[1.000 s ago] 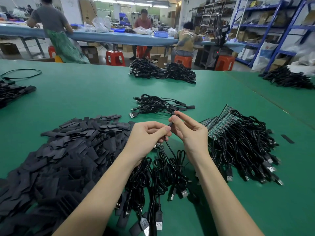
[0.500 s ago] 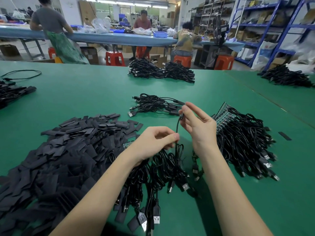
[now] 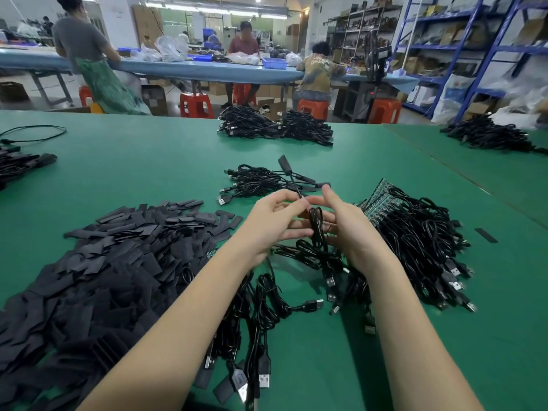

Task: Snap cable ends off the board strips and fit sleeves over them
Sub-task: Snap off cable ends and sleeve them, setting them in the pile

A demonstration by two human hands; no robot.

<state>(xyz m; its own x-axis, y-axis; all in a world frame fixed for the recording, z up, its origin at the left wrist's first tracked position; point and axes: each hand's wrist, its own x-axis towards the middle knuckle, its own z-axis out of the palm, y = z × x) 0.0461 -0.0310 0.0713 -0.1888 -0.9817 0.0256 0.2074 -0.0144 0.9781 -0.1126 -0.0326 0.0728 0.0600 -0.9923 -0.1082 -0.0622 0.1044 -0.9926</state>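
Note:
My left hand [image 3: 275,221] pinches a black cable [image 3: 316,223] between thumb and forefinger. The cable's sleeved end [image 3: 285,164] sticks up beyond the fingertips. My right hand [image 3: 350,232] is close beside the left, its fingers straight, and a loop of the same cable hangs over them. Green board strips [image 3: 376,200] with cables still attached lie under a black cable heap [image 3: 421,241] to the right. A big pile of flat black sleeves [image 3: 118,262] covers the left of the green table [image 3: 148,167].
A small bundle of sleeved cables [image 3: 261,182] lies just beyond my hands. Loose cables with USB plugs [image 3: 255,315] spread in front of me. More cable heaps [image 3: 275,126] sit at the far edge and at the far right [image 3: 486,134]. People work at a blue bench [image 3: 207,69] behind.
My hands have drawn together and moved forward. The cable, stretched between them before, is now gathered into a loop over my right fingers, with its sleeved end pointing up.

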